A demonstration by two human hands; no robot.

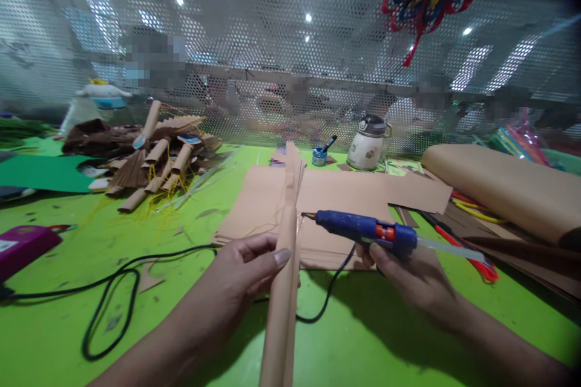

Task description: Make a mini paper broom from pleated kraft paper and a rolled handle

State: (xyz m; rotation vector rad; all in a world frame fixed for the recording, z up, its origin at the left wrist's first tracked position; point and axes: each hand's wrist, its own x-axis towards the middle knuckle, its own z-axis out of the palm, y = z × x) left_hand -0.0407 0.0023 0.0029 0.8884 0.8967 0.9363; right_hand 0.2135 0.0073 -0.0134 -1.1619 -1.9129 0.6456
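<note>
My left hand [242, 275] is closed around a long roll of brown paper [284, 290] that stands tilted away from me over the green table [190, 224]. My right hand [411, 281] grips a blue hot glue gun [370, 231] with an orange trigger and a clear glue stick out the back. Its nozzle points left and sits just right of the roll's open flap, near or touching it. The gun's black cord [113, 290] loops across the table to the left.
Flat brown paper sheets [354, 193] lie behind the roll. A heap of rolled paper pieces [154, 157] sits back left, a big brown paper roll [503, 193] at right. A white kettle [367, 145], a small blue pot [319, 157], red-handled scissors [467, 254] and a purple object [25, 245] are around. A perforated metal screen [272, 42] closes the back.
</note>
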